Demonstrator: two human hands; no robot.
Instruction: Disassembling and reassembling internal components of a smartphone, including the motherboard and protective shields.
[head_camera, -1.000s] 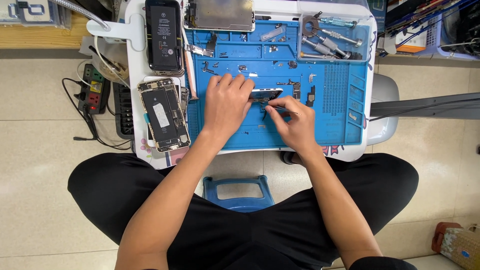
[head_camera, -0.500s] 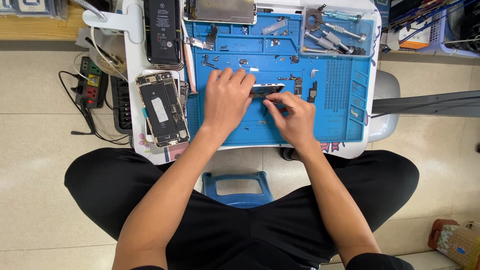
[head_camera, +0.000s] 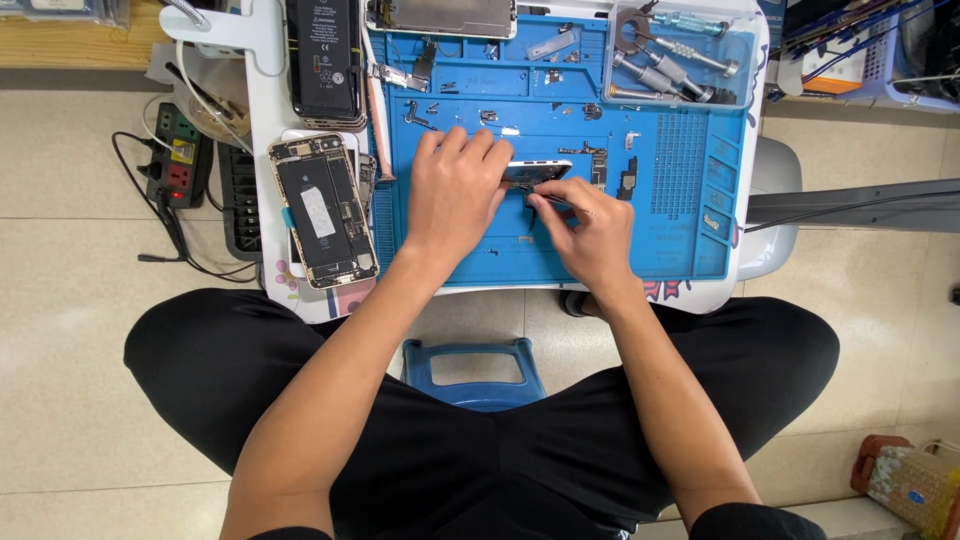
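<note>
Your left hand (head_camera: 455, 195) pins the phone part (head_camera: 537, 171); your right hand (head_camera: 590, 225) pinches tweezers (head_camera: 540, 198) at its six o'clock edge: a slip could gouge it.

A phone repair workshop: a small white surface (head_camera: 258, 120) carries a blue silicone repair mat (head_camera: 690, 215) strewn with tiny screws and parts, an opened gold smartphone (head_camera: 322, 210), a loose black battery (head_camera: 324, 60) and a clear tray of metal screwdrivers (head_camera: 680, 55).
</note>
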